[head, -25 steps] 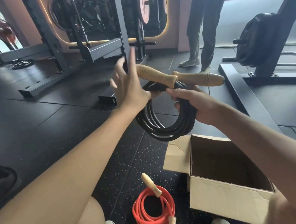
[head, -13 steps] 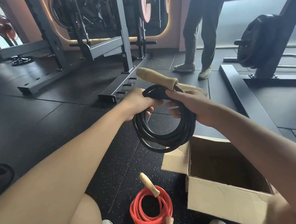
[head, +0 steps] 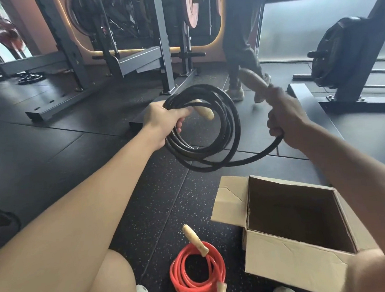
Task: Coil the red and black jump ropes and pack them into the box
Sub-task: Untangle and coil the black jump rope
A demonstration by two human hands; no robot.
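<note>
Clutching the springy-looking black rope's (head: 232,123) loops above the box (head: 284,262) with left hand (head: 163,122) — gripping one handle (head: 253,80) with right hand (head: 284,117).

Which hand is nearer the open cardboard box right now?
Right. The right hand, gripping a wooden handle, is above and beyond the far rim of the box; the left hand, holding the black coil, is further left.

black rubber jump rope (head: 233,129), wooden handles: loose coil in mid-air, gripped with one handle in left hand (head: 163,120); other handle in right hand (head: 284,115). red rubber jump rope (head: 177,275): coiled flat on floor, just left of open brown cardboard box (head: 291,268).
</note>
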